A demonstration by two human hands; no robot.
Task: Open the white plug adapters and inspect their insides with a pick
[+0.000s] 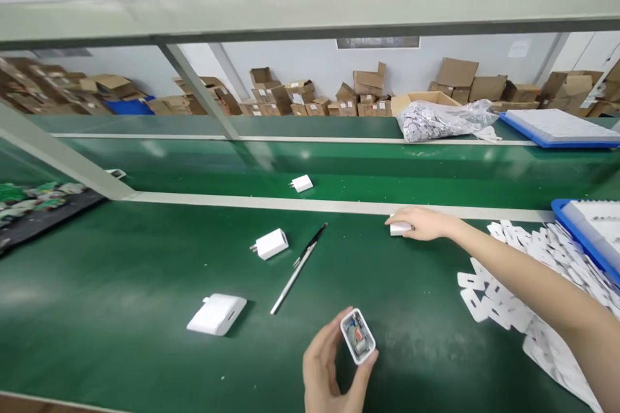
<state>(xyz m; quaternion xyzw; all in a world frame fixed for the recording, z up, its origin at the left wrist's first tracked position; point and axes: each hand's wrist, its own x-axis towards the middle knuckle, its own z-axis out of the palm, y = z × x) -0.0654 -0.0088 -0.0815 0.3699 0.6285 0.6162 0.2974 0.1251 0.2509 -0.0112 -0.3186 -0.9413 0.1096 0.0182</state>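
My left hand (329,368) is near the bottom edge, fingers closed round an open white charger shell (358,335) with its inner circuit parts showing. My right hand (423,224) reaches forward to the belt's rail and is closed on a small white charger (400,228) lying on the green table. A white charger with prongs (270,244) lies left of a black and silver pen (298,268). A larger flat white adapter (216,314) rests nearer to me on the left.
Another white charger (301,183) sits on the green conveyor belt (387,171). Several white plastic covers (513,297) are heaped at the right beside a blue tray (581,232). A clear bag of parts (436,119) and a second blue tray (557,132) stand beyond. Cardboard boxes line the back wall.
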